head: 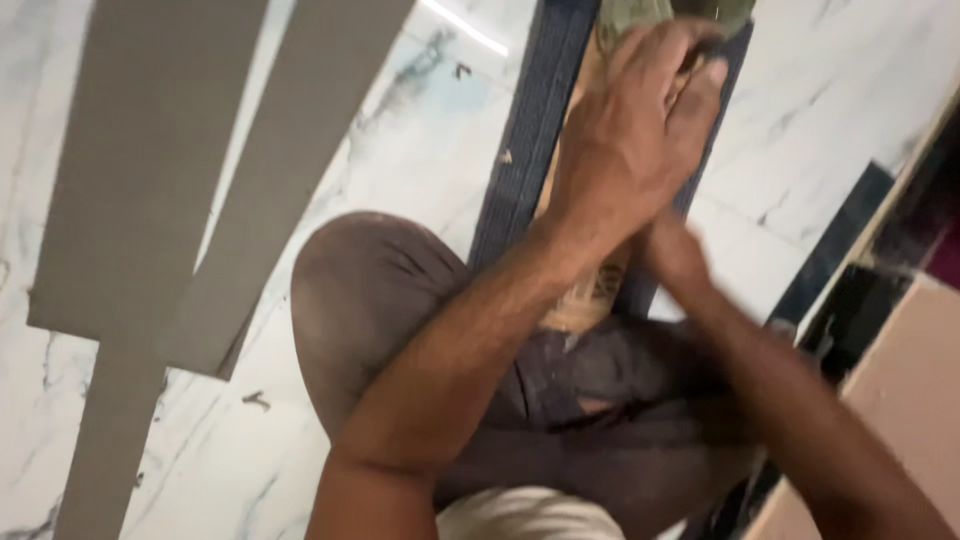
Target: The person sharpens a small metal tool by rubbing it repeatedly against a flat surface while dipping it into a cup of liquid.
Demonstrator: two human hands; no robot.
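Wooden strip (pixel 590 290) on white marble floor (pixel 420 130)

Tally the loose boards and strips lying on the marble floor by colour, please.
Grey strips: 3
Dark blue ribbed strip: 1
Tan wooden piece, under the left hand: 1
Total: 5
The right hand is blurred, half hidden behind the left.

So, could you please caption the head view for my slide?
Left hand presses a wooden piece on a dark strip; right hand beneath, over marble floor.
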